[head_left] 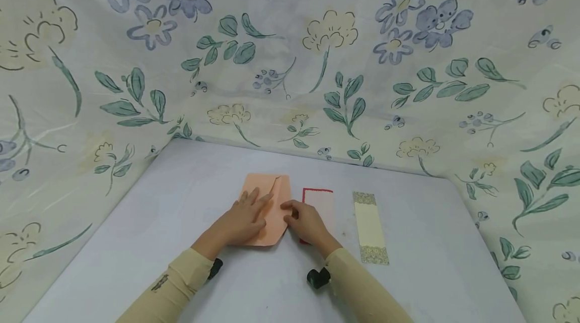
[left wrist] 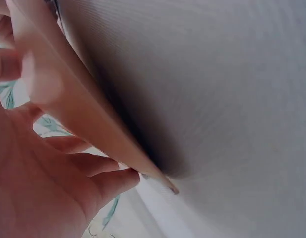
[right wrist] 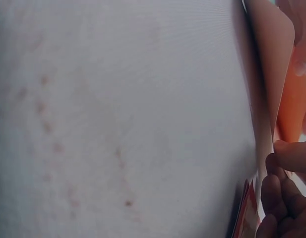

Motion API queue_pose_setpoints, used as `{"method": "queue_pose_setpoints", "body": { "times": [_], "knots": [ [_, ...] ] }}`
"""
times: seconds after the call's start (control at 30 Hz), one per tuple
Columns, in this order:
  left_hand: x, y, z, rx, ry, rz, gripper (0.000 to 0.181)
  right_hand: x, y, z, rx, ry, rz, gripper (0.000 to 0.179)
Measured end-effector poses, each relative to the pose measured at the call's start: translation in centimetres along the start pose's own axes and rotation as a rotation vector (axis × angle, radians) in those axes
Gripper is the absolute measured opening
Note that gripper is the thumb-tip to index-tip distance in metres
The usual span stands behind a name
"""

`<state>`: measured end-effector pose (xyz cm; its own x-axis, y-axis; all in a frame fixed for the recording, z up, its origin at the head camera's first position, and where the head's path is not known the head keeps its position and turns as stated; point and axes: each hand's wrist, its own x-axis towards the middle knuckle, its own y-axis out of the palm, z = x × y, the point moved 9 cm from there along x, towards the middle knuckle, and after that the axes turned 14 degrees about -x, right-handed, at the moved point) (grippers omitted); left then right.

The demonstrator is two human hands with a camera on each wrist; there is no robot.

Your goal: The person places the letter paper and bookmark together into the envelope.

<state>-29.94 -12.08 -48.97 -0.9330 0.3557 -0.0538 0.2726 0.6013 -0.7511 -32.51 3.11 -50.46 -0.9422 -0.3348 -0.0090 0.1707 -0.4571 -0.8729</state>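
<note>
A peach-orange paper envelope (head_left: 282, 189) lies on the white table, its right side flap folded inward with a raised slanting edge at the top. My left hand (head_left: 242, 219) rests on the envelope with fingers spread and extended; the left wrist view shows this hand (left wrist: 48, 168) over the paper (left wrist: 78, 104). At the right edge, my right hand (head_left: 305, 219) pinches the flap between thumb and fingers. Up close in the right wrist view, fingertips of the right hand (right wrist: 286, 188) meet the folded paper (right wrist: 272, 54), which stands slightly off the table.
Just right of the envelope lies a pale pink card (head_left: 321, 204) with a red border, partly beneath my right hand. Farther right is a cream strip (head_left: 369, 224) with glittery gold ends. Floral-patterned sheeting (head_left: 290, 61) rises behind the white table (head_left: 181, 187).
</note>
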Motion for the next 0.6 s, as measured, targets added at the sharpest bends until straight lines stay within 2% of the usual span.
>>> {"method": "queue_pose_setpoints", "body": {
  "times": [0.27, 0.6],
  "knots": [
    [-0.21, -0.4, 0.49, -0.024, 0.0, -0.031, 0.069, -0.05, 0.1, -0.03, -0.001, 0.001, 0.005, 0.025],
    [-0.31, -0.11, 0.68, -0.031, -0.043, 0.003, 0.075, 0.06, 0.37, -0.25, -0.001, 0.019, 0.013, 0.024]
  ]
}}
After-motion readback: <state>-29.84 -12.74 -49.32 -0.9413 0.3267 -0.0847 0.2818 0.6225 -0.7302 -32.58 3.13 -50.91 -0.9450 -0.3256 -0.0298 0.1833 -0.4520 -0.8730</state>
